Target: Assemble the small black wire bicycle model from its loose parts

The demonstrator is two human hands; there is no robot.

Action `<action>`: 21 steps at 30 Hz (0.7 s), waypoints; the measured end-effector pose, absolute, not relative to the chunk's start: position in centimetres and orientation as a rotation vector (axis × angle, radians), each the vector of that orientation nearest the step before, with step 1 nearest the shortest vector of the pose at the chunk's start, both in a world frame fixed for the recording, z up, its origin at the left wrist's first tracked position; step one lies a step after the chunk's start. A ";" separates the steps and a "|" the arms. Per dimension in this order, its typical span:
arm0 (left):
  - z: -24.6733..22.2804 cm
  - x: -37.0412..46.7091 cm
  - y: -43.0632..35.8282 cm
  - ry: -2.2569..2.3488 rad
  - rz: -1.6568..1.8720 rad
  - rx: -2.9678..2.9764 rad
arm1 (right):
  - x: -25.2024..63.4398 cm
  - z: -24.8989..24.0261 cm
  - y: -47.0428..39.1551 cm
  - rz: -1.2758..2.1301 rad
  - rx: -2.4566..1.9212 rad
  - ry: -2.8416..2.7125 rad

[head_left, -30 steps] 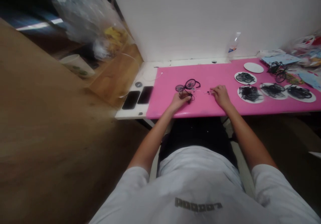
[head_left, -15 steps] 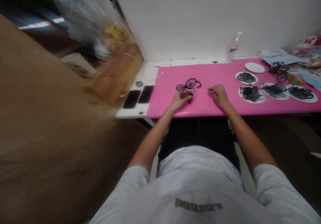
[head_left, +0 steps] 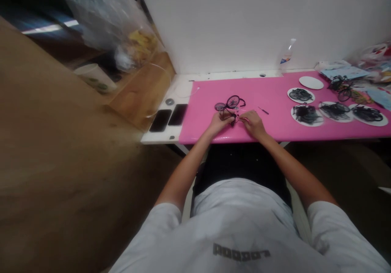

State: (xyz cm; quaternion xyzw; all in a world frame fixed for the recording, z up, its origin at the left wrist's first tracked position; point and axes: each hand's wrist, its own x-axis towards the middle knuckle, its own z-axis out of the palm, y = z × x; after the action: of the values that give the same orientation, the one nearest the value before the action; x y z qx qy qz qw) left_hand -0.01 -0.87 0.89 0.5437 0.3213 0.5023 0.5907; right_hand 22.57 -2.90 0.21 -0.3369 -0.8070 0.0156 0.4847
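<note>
Left hand [head_left: 218, 122] is closed on a black miniature bicycle part [head_left: 233, 119], near the table's [head_left: 195, 130] front edge. Right hand [head_left: 253, 123] has its fingertips drawn together beside that part; whether they grip anything cannot be told. A spoked wheel [head_left: 233, 101] lies just beyond. Assessed risks: uneven pinching could bend the thin part; a knock could roll the slim tool [head_left: 263, 111] away.
</note>
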 end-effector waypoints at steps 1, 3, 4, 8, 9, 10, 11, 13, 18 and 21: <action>0.9 0.0 -0.9 0.751 1.160 1.268 | 22.5 0.0 -2.9 0.023 -0.816 -1.978; 0.7 0.1 -0.9 0.764 1.157 1.281 | 22.5 -0.2 -2.8 -0.008 -0.819 -2.017; 0.6 0.1 -0.8 0.771 1.159 1.290 | 22.5 -0.3 -2.8 -0.026 -0.814 -2.042; 0.0 0.1 -0.6 0.761 1.163 1.319 | 22.5 -0.3 -2.7 -0.115 -0.738 -2.110; 0.0 0.1 -0.6 0.751 1.161 1.320 | 22.5 -0.3 -2.7 -0.127 -0.730 -2.105; -0.1 0.1 -0.5 0.741 1.158 1.319 | 22.5 -0.3 -2.7 -0.129 -0.735 -2.095; -0.1 0.1 -0.5 0.732 1.154 1.318 | 22.5 -0.3 -2.7 -0.123 -0.751 -2.085; -0.1 0.2 -0.5 0.725 1.149 1.310 | 22.4 -0.2 -2.8 -0.082 -0.812 -2.084; 0.3 0.3 -0.7 0.752 1.138 1.308 | 22.4 0.0 -3.0 0.050 -0.968 -2.125; 0.4 0.4 -0.8 0.763 1.129 1.323 | 22.3 0.1 -3.0 0.071 -0.982 -2.128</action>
State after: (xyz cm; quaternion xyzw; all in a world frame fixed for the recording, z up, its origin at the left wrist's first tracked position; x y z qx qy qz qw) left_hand 0.40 -0.84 0.39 0.5665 0.3265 0.4834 0.5821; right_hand 22.30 -3.02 0.10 -0.3859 -0.8366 0.0280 0.3879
